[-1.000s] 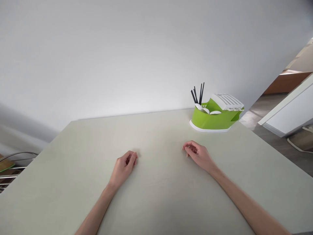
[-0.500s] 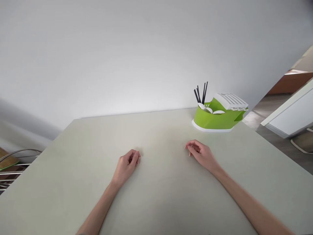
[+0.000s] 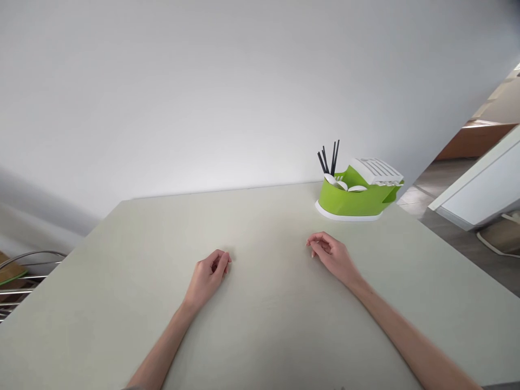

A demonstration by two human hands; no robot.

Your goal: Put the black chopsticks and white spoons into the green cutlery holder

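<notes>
Standing at the far right of the pale tabletop, the green utensil holder has its long axis running left to right, roughly along the wall, its rounded end with black sticks and white spoons pointing left, its slotted white top at the right. A metal rack shows beyond the left edge, floor beyond the right. The left hand and right hand rest on the tabletop, fingers loosely curled, partway spread, the right nearer the holder.
</notes>
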